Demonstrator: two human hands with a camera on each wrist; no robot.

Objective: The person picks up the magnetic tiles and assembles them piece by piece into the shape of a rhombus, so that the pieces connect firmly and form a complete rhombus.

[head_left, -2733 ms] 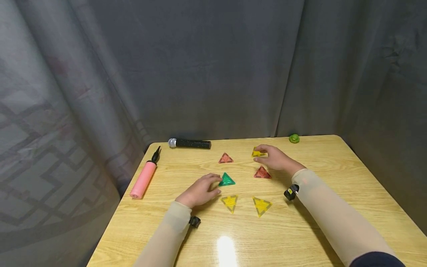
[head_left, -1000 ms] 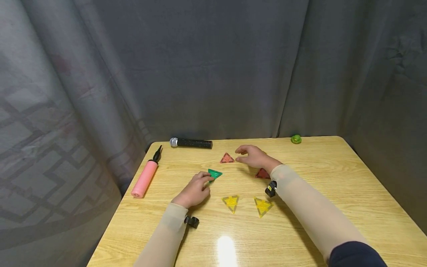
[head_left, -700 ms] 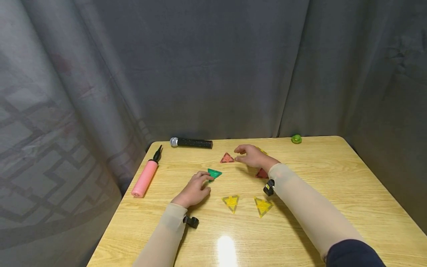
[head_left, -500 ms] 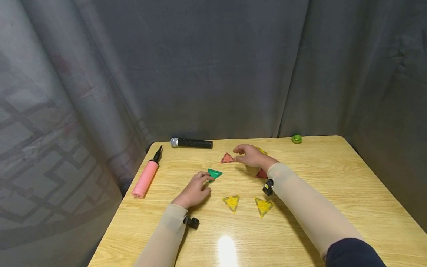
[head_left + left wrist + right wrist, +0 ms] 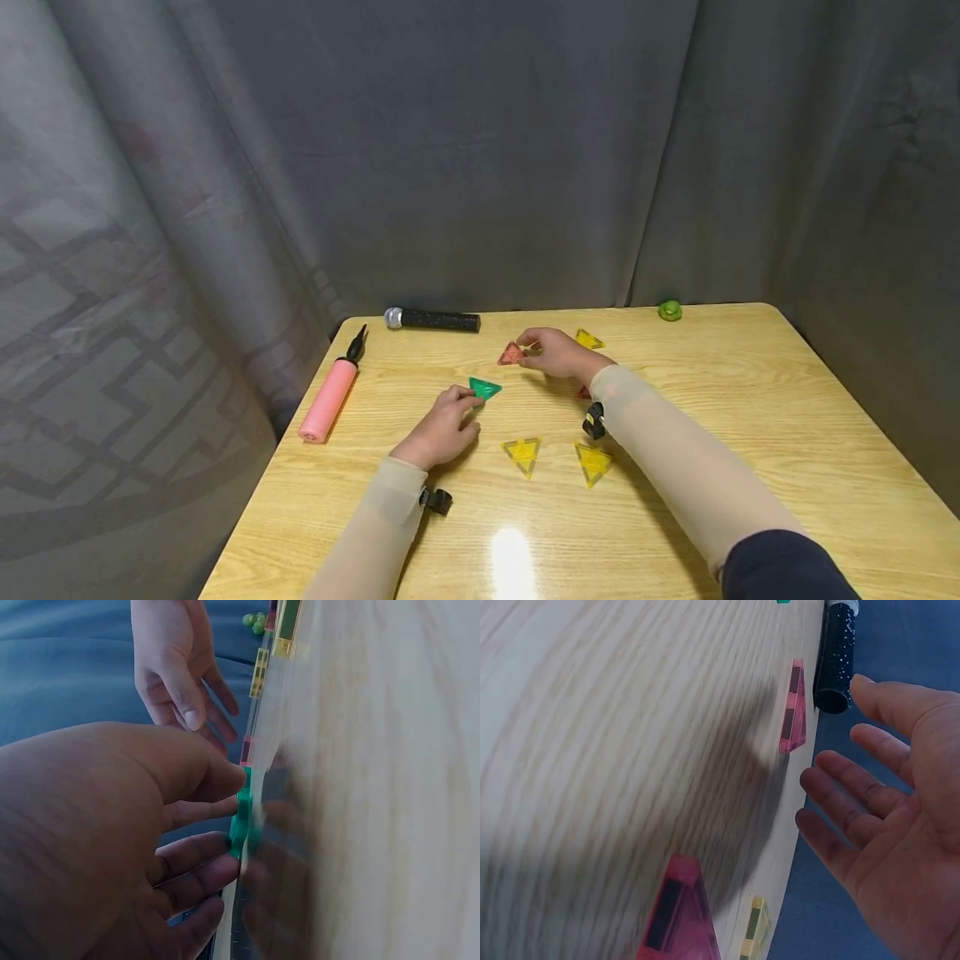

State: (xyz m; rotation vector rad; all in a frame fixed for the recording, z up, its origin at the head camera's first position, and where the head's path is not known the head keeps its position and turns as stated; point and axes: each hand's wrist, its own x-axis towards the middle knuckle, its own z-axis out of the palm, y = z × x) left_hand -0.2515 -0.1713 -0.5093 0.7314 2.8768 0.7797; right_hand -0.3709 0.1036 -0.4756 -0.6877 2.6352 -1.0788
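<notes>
A green triangular magnetic tile [image 5: 486, 387] lies on the wooden table, and my left hand [image 5: 441, 429] rests its fingertips on the near side of it. In the left wrist view, the green tile [image 5: 241, 814] stands edge-on beside my relaxed fingers. My right hand [image 5: 557, 353] hovers with fingers spread, its tips right at the right corner of a pinkish-red triangular tile [image 5: 511, 354]. Seen from the right wrist, that tile [image 5: 793, 709] is flat on the wood, with a gap between it and my fingers. Another red tile [image 5: 582, 392] is partly hidden by my right wrist.
A yellow tile [image 5: 588, 338] lies behind my right hand; two more, a left one [image 5: 522, 455] and a right one [image 5: 593, 462], lie nearer. A black microphone [image 5: 438, 321] and a green toy [image 5: 670, 310] sit along the back edge. A pink hand pump [image 5: 330, 400] lies at left.
My left hand has shifted the green tile leftward and turned it. My right hand has left the back yellow tile and moved left to the pinkish-red tile.
</notes>
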